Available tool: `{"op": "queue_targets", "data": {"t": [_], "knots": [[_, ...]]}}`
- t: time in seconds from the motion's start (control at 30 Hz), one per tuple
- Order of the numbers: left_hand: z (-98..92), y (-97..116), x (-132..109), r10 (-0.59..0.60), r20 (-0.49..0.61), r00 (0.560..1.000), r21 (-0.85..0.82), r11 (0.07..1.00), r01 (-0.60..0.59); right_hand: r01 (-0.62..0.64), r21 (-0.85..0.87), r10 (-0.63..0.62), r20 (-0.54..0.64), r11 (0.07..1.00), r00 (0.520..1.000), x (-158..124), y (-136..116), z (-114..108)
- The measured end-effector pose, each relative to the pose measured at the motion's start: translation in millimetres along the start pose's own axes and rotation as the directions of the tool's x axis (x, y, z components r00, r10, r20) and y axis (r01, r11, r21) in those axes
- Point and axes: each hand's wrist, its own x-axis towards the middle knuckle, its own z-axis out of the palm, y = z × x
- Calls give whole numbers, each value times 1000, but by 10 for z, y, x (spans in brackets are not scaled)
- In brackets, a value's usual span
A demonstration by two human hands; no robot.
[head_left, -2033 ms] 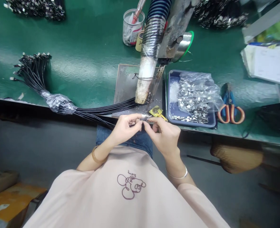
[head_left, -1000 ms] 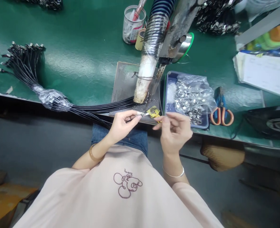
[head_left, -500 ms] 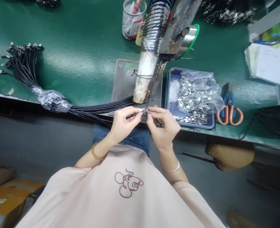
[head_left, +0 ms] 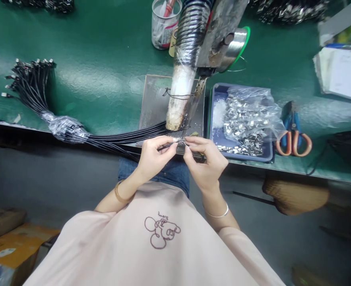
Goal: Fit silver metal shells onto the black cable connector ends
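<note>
My left hand (head_left: 156, 155) pinches the end of a black cable between thumb and fingertips. Right beside it, my right hand (head_left: 207, 159) is closed at the fingertips on a small shiny metal piece (head_left: 182, 140) at the cable's end; its exact kind is too small to make out. Just beyond my fingers hang the tip of a soldering machine (head_left: 190, 113) and a taped white hose (head_left: 179, 93). The bundle of black cables (head_left: 115, 138), wrapped with plastic film (head_left: 68, 128), runs left across the table edge. Its far ends carry metal plugs (head_left: 33, 63).
A blue tray (head_left: 217, 133) with a plastic bag and loose metal shells stands to the right. Beside it lie orange-handled cutters (head_left: 293, 137). A solder wire spool (head_left: 237, 47), a cup (head_left: 165, 28) and papers (head_left: 345, 73) are farther back. A metal plate (head_left: 154, 99) lies under the hose.
My hands stay at nearly the same spot, fingertips together at the cable's end. My right thumb has shifted slightly. The view has moved a little.
</note>
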Motion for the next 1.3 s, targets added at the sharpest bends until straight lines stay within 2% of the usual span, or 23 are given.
{"op": "queue_targets", "data": {"t": [0.17,0.27,0.33,0.4,0.43,0.47,0.53,0.57,0.6,0.63,0.67,0.7,0.77,0.83,0.9,1.0,1.07,1.17,1.23,1.3], "knots": [[1,-34,-4,-24,24,999,5,1000,24,-6,12,6,0,1000,1000,-19,6,-11],[-16,-37,-26,19,65,998,72,997,-24,-68,61,68,9,996,998,-53,-1,-67],[-48,-17,-48,70,121,990,129,988,-85,-119,93,128,-97,989,987,-56,3,-159],[-111,27,-61,74,270,960,152,981,-119,-157,64,169,-268,985,948,-18,43,-293],[-155,55,-59,53,389,920,137,984,-115,-185,15,180,-325,983,928,17,85,-370],[-206,83,-51,19,526,850,107,990,-88,-248,-49,221,-310,968,925,61,144,-447],[-316,129,-18,-12,766,643,12,1000,5,-355,-212,335,-125,910,934,156,309,-579],[-366,142,4,-25,827,561,-18,997,72,-356,-294,368,-13,887,930,202,406,-627],[-408,146,27,-40,860,508,-36,990,138,-335,-341,386,91,878,918,241,505,-658],[-437,142,48,-56,870,490,-50,979,200,-343,-385,420,134,857,898,275,597,-674],[-453,131,65,-72,862,502,-67,965,253,-353,-410,454,179,841,873,303,676,-675],[-454,117,77,-86,842,532,-89,951,295,-361,-423,480,218,831,850,325,737,-667],[-416,83,86,-119,780,615,-138,925,355,-367,-432,506,268,824,820,357,788,-635],[-340,52,78,-166,689,705,-177,905,387,-360,-427,499,276,830,822,371,742,-606],[-247,22,61,-211,569,795,-201,901,384,-379,-404,487,209,833,848,366,617,-588],[-121,-22,34,-215,360,908,-236,920,312,-477,-246,494,9,844,869,318,356,-567],[-62,-41,15,-188,249,950,-232,941,247,-510,-59,508,-40,858,860,264,185,-537],[-7,-36,-18,-134,142,981,-157,975,156,-516,141,507,96,845,857,166,1,-438],[16,-15,-41,-101,94,990,-89,990,109,-537,176,508,188,825,841,100,-63,-341],[35,8,-59,-67,64,996,-23,997,69,-539,156,510,192,827,838,46,-88,-240]]}}
